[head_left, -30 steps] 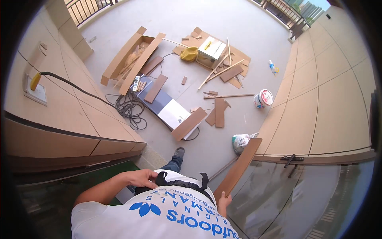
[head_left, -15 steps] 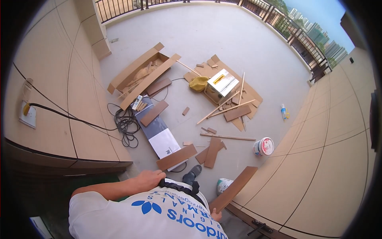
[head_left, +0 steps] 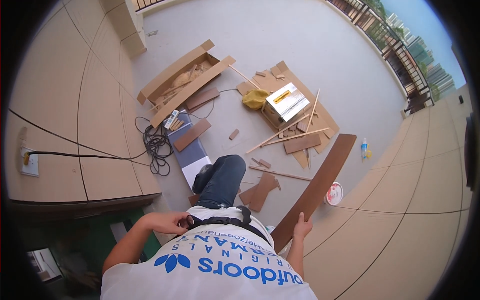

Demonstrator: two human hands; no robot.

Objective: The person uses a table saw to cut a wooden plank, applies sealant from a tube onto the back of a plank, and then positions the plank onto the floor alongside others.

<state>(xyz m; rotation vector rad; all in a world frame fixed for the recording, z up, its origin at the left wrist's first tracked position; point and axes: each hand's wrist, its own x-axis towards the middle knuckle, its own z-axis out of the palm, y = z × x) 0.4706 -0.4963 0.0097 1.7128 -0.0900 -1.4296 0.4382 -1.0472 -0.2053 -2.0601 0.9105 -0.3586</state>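
Note:
My right hand [head_left: 301,228] grips the lower part of a long brown wooden plank [head_left: 322,182], fingers closed around its edge. The plank slants up and away to the right, and its far end hides part of the ground. At my waist my left hand [head_left: 171,223] is closed, its fingers curled by the black belt [head_left: 220,220]; what they hold, if anything, is hidden. My raised knee [head_left: 222,177] covers part of a long flat grey-and-white box [head_left: 192,159] on the floor.
A silver table saw [head_left: 286,104] with a yellow bag stands on cardboard among wood offcuts. Loose boards [head_left: 262,192] lie ahead. A white bucket [head_left: 333,194] stands beside the right wall. Black cable coils [head_left: 157,150] and an open cardboard carton [head_left: 182,85] are at left.
My right hand has raised the plank forward and up, away from the white bag at the lower right. My knee has come up into view. My left hand stays at the waist.

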